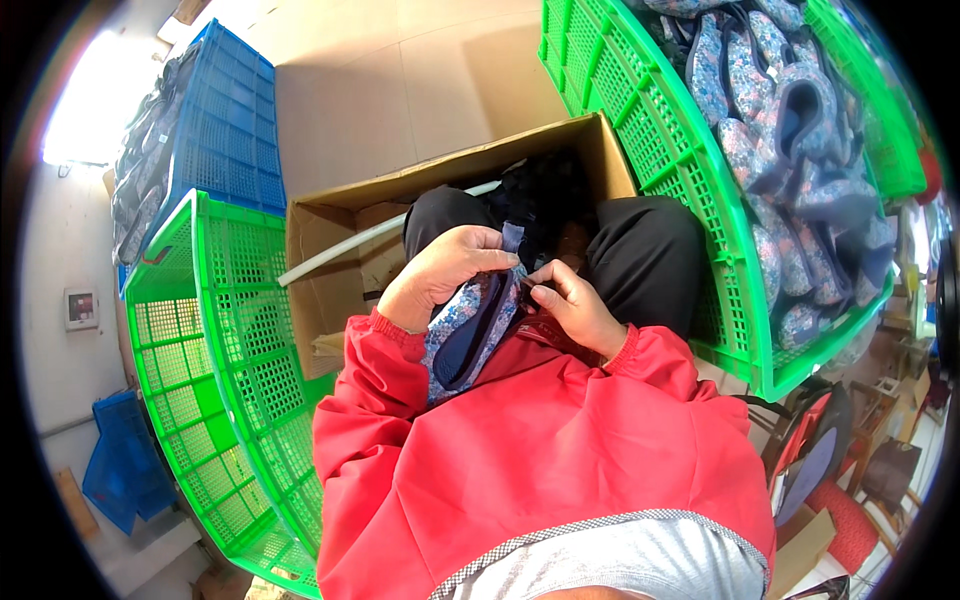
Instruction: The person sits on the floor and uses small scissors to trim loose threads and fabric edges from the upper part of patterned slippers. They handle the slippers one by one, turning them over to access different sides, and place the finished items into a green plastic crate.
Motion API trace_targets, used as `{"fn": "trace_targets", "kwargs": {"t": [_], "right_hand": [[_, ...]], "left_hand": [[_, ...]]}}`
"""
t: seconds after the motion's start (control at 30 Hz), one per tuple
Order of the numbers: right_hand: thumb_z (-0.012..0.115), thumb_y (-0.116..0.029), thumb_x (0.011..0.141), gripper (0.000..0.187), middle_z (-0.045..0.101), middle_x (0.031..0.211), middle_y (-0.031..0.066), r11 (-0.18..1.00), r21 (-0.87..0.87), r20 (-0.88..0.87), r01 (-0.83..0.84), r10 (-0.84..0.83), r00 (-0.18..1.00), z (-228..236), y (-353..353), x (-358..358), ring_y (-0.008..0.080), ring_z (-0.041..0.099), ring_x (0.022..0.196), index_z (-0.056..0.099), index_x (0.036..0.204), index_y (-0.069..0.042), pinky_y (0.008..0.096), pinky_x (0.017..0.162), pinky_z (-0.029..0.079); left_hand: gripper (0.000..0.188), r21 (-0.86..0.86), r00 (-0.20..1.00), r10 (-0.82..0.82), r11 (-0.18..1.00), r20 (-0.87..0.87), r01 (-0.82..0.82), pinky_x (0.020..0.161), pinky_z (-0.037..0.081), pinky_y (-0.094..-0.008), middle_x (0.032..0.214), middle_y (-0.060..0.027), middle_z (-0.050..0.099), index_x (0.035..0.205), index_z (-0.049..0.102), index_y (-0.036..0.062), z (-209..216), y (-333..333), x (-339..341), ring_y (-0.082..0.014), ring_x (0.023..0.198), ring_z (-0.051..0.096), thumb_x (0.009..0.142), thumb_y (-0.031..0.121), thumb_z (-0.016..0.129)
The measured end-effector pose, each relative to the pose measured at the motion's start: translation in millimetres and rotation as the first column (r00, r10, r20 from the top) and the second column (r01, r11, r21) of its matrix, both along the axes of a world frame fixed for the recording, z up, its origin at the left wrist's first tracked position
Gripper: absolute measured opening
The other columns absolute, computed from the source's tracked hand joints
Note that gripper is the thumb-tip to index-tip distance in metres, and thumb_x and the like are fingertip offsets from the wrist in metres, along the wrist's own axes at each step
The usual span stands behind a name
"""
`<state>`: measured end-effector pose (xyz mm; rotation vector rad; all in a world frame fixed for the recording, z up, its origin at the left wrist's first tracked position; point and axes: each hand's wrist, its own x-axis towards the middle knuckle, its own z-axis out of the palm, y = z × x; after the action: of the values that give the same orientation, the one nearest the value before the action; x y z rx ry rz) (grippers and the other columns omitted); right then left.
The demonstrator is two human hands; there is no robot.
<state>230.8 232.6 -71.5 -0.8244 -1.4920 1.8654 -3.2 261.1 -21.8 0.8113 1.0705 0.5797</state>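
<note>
Over my lap I hold a floral fabric shoe upper (452, 338), blue and pink with a dark navy lining. Its opening faces up and its lower end rests against my red jacket. My left hand (447, 268) is closed, thumb and fingers pinching the upper's far end, where a plain blue tab (512, 237) sticks up. Close beside it on the right, my right hand (577, 306) pinches the edge of the same end. What lies exactly between the right fingertips is too small to make out.
An open cardboard box (330, 225) stands between my knees, with dark material inside and a white rod (350, 242) across it. Green crates stand at left (250, 340) and right (690, 190); the right one holds many floral shoe uppers (790, 180). A filled blue crate (232, 120) sits far left.
</note>
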Motion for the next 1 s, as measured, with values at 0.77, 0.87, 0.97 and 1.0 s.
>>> {"fn": "trace_targets", "kwargs": {"t": [0.77,0.87,0.97,1.0], "right_hand": [[0.059,-0.022,0.105,0.020,0.058,0.087,0.0009,0.991,-0.120,-0.087,0.051,-0.062,0.994,-10,5,-6,0.0080,0.054,0.079,0.055,0.098,-0.003,0.0254,0.075,0.048],[0.058,-0.023,0.105,0.022,0.058,0.086,0.0008,0.997,-0.070,0.001,-0.039,0.039,0.999,2,12,-2,0.0086,0.054,0.078,0.055,0.098,-0.003,0.0259,0.075,0.048],[0.057,-0.026,0.105,0.024,0.058,0.086,0.0010,0.996,-0.072,0.032,-0.058,0.060,0.998,2,19,-1,0.0091,0.054,0.077,0.054,0.098,-0.002,0.0265,0.074,0.048],[0.057,-0.026,0.105,0.025,0.059,0.085,0.0010,0.994,-0.074,0.050,-0.075,0.079,0.996,3,22,-1,0.0091,0.054,0.077,0.054,0.098,-0.002,0.0267,0.074,0.048]], "left_hand": [[0.013,-0.011,0.994,0.108,0.994,-0.008,-0.108,0.068,0.051,-0.0246,0.086,-0.0052,0.071,0.092,0.070,-0.0013,-4,2,0,-0.0099,0.074,0.063,0.093,0.011,0.070],[0.013,-0.006,0.992,0.115,0.993,-0.044,-0.116,0.069,0.050,-0.0231,0.087,-0.0053,0.071,0.091,0.071,-0.0010,-1,5,1,-0.0095,0.075,0.063,0.093,0.012,0.070],[0.012,-0.007,0.994,0.094,0.995,-0.054,-0.094,0.066,0.047,-0.0220,0.085,-0.0037,0.069,0.089,0.071,0.0002,-3,8,2,-0.0083,0.073,0.060,0.092,0.012,0.071],[0.012,-0.007,0.995,0.084,0.996,-0.052,-0.085,0.065,0.046,-0.0217,0.084,-0.0030,0.069,0.089,0.071,0.0007,-5,9,2,-0.0078,0.071,0.059,0.092,0.012,0.071]]}}
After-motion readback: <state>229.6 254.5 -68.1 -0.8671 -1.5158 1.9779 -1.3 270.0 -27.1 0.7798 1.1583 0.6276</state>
